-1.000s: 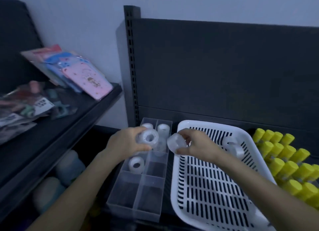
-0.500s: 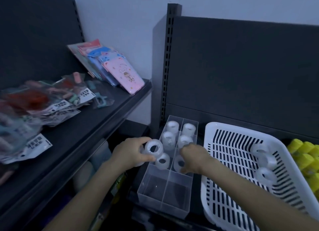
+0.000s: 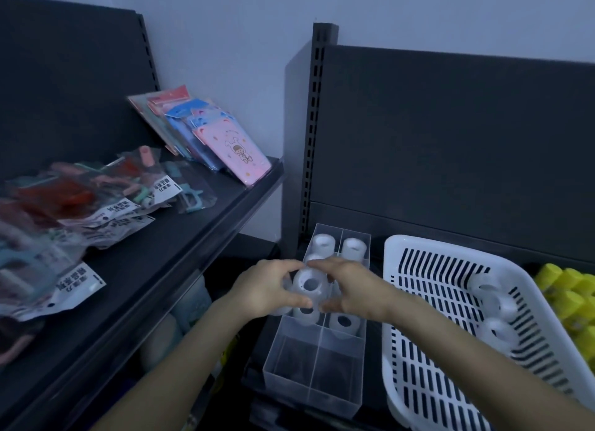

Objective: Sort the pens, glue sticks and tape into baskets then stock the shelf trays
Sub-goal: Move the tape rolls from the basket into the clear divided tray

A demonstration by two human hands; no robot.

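Note:
A clear divided shelf tray (image 3: 314,380) stands on the lower shelf with several white tape rolls in its far compartments; its two nearest compartments hold nothing. Above its middle, my left hand (image 3: 264,289) grips a tape roll (image 3: 310,284) with its hole facing me. My right hand (image 3: 349,287) meets it from the right, fingertips on the same roll. A white slotted basket (image 3: 418,343) to the right holds a few more tape rolls (image 3: 495,305). Yellow glue sticks (image 3: 570,298) stand at the far right.
A dark shelf (image 3: 180,237) on the left carries bagged items (image 3: 96,205) and pink and blue packets (image 3: 222,147). A dark back panel (image 3: 450,147) with a slotted upright (image 3: 317,108) rises behind the tray. Pale objects sit on the lower left shelf (image 3: 190,305).
My right hand set its roll into the tray, then rose to meet the roll in my left hand. The view has shifted left, showing more of the left shelf.

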